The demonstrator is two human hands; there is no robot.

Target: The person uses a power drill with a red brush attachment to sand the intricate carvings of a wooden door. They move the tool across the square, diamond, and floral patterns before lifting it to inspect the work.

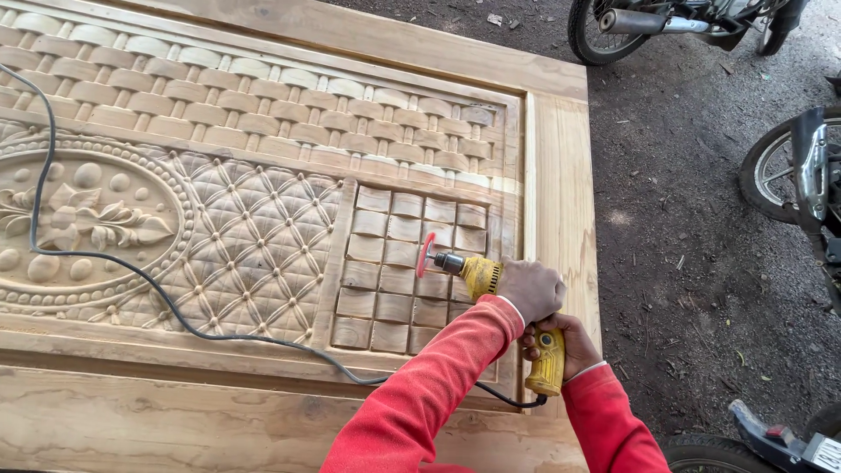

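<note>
Over the carved wooden door (263, 175) lying flat, a person in red sleeves works a yellow drill (491, 285) with both hands. At the door's right end, the left hand (533, 289) is clenched over the top of the drill body, and the right hand (561, 346) grips the drill's handle just beside the door's plain right border. A red sanding disc (426, 254) on the drill's tip stands on edge against the panel of small raised squares (407, 263), which sits right of the door's diamond-lattice carving. A black cord (175, 315) runs from the handle across the door's lower rail and loops up past the oval flower carving (83, 219) at the door's left. Off the door's right edge, on bare dirt ground (683, 219), stand parked motorbikes (788, 166).
</note>
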